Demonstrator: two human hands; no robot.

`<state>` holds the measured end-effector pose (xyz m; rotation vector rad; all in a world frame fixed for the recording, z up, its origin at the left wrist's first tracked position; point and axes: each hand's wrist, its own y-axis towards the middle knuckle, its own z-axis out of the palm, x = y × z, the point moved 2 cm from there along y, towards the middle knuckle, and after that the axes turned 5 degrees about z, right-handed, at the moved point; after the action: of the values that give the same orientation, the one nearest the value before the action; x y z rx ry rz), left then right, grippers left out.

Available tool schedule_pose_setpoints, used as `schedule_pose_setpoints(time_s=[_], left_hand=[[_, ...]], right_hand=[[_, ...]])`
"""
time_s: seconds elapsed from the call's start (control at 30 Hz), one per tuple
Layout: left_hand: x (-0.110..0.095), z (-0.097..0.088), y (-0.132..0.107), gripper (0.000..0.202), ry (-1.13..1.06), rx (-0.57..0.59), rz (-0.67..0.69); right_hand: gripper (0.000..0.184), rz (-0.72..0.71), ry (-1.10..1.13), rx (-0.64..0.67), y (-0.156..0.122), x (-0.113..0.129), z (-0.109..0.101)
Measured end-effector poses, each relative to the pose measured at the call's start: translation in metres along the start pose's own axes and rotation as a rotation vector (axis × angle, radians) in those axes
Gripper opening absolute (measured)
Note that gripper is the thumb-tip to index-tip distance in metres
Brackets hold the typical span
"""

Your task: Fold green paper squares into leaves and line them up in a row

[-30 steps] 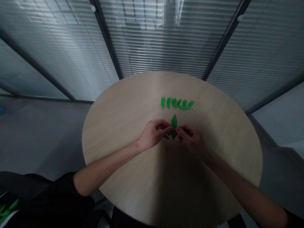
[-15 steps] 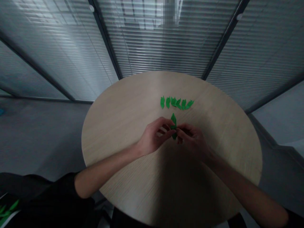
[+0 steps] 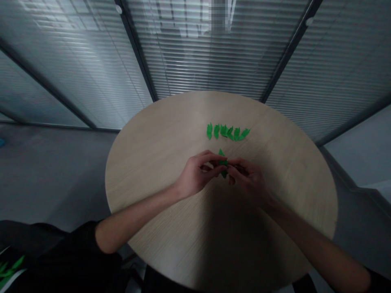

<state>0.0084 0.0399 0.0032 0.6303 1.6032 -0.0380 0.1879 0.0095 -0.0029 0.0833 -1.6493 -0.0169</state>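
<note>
Between my two hands, above the middle of the table, is a green leaf-shaped piece (image 3: 223, 162), pointed at its far and near ends. My left hand (image 3: 200, 171) pinches it from the left with thumb and forefinger. From the right, the fingertips of my right hand (image 3: 247, 175) close on its edge, and they partly hide its middle. Just beyond the hands lies a row of several folded green leaf pieces (image 3: 224, 130), some touching each other.
A round wooden table (image 3: 152, 150) stands against glass panels with blinds (image 3: 207, 61). At the lower left, more green leaves (image 3: 12, 266) lie near a white-edged thing beside my dark sleeve. Grey floor (image 3: 61, 171) surrounds the table.
My left forefinger has moved right across the leaf, and less of its far end shows now. The row of folded pieces is unchanged.
</note>
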Motion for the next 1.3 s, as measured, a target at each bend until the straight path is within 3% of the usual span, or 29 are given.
schedule_pose_setpoints(time_s=[0.23,0.57,0.9,1.3], left_hand=[[0.0011,0.0015,-0.0003,0.025,-0.034,-0.014,-0.016],[-0.003,0.0026,-0.0006,0.021,-0.048,-0.133,-0.023],[-0.0026,0.0026,0.0002,0.024,-0.148,-0.106,-0.121],[-0.0007,-0.0011,-0.0012,0.015,0.053,-0.081,0.143]], right_hand=[[0.022,0.032,0.008,-0.008,0.0013,-0.0009,-0.0031],[0.02,0.024,-0.022,-0.06,0.0007,0.0003,0.0],[0.019,0.026,-0.028,-0.068,-0.0009,0.0029,0.001],[0.019,-0.027,-0.01,-0.095,-0.0012,0.0008,-0.0002]])
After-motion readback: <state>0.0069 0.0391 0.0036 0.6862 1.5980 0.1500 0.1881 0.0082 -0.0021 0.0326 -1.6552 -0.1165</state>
